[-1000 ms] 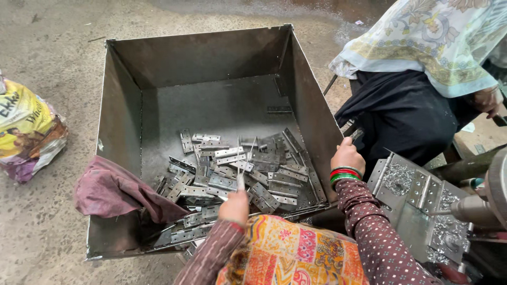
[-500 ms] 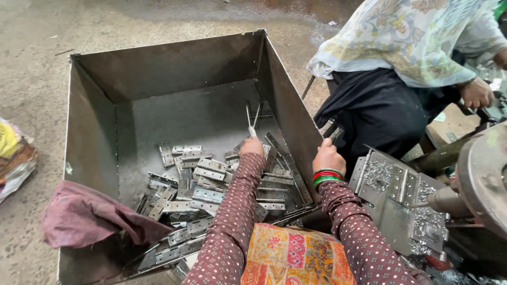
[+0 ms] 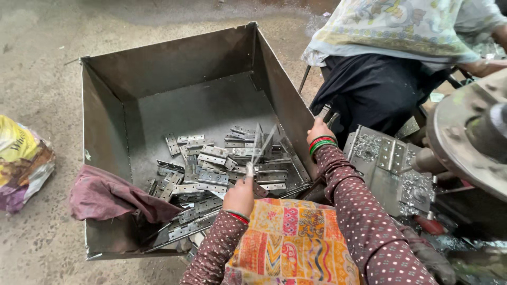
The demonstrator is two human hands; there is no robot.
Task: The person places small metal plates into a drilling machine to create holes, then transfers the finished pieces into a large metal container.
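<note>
A large open steel bin (image 3: 169, 68) stands on the concrete floor in front of me. Its bottom holds a heap of flat metal hinges (image 3: 211, 174). My left hand (image 3: 240, 196) hovers over the near side of the heap, closed on a thin metal strip (image 3: 260, 150) that points up and away and is blurred. My right hand (image 3: 318, 132), with red and green bangles at the wrist, grips the top edge of the bin's right wall. Both sleeves are maroon with white dots.
A maroon cloth (image 3: 111, 195) hangs over the bin's near left corner. A printed bag (image 3: 21, 163) lies on the floor at left. Another person (image 3: 380, 79) sits at the right. A metal plate (image 3: 385, 158) and a machine wheel (image 3: 470, 137) are beside me. Patterned fabric (image 3: 290, 243) covers my lap.
My left hand reached out over the hinges with the strip, then drew back toward me. My right hand stayed on the bin's right wall. The view shifted slightly.
</note>
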